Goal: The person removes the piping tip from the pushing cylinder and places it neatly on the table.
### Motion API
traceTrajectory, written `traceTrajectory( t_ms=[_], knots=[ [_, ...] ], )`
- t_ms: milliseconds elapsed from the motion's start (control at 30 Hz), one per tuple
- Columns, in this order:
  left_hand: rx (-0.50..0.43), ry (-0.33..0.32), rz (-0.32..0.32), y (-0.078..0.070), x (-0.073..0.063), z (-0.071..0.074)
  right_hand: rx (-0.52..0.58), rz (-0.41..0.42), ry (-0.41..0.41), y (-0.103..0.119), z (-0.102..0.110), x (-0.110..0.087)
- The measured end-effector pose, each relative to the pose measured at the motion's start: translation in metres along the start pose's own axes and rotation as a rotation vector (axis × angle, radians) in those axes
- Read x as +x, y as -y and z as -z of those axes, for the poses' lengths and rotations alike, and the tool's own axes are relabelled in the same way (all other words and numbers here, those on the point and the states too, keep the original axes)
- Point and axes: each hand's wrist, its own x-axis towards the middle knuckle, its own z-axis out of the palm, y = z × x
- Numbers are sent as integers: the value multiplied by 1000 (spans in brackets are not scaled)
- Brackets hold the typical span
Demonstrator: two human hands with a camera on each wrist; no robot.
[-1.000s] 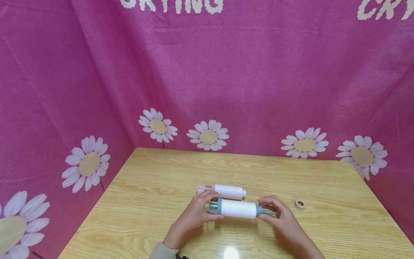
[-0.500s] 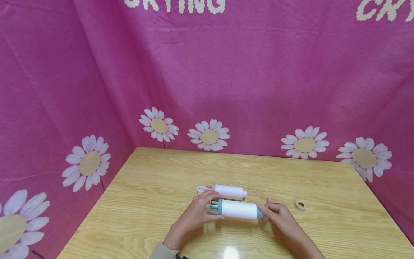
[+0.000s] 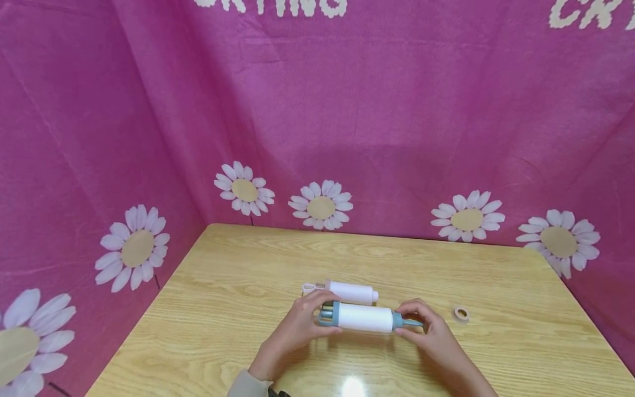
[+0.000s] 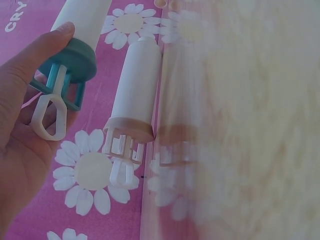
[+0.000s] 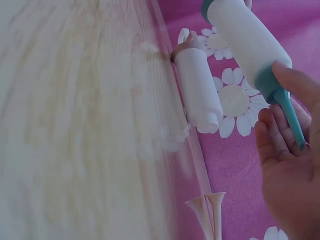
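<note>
A piping syringe [image 3: 366,318] with a white barrel is held level above the table, teal collar to the left and narrow teal nozzle [image 3: 410,322] to the right. My left hand [image 3: 303,320] grips the collar end, thumb on the barrel's edge in the left wrist view, where a pale loop handle [image 4: 50,117] sticks out. At the other end, thumb and fingers of my right hand [image 3: 430,328] hold the teal nozzle cap [image 5: 267,82]; the nozzle tip points into the palm. A second piping syringe [image 3: 351,293], white with a pinkish collar, lies just behind.
On the wood-grain table [image 3: 238,264], a small pale ring [image 3: 461,314] lies right of my right hand. A pinkish flared nozzle [image 5: 216,212] shows low in the right wrist view. A pink flowered cloth [image 3: 377,138] hangs behind and to the left.
My right fingers closed round the nozzle about half a second ago and have since spread back, baring the nozzle again. My left hand keeps its grip; the syringe barely moves.
</note>
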Motion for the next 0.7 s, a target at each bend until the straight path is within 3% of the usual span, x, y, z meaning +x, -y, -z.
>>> traceTrajectory(
  t_ms=[133,267,333,533,700],
  knots=[
    [-10,-1,-13,0,0,1,43,30,14,-1,0,0],
    [-26,4,-6,-1,0,1,53,6,22,-1,1,0],
    [-27,5,-8,-1,0,1,34,-42,25,0,2,0],
    [-19,13,-9,-2,0,1,-21,-289,17,7,4,4],
    [-14,19,0,-2,0,1,-7,-342,56,7,5,7]
  ],
)
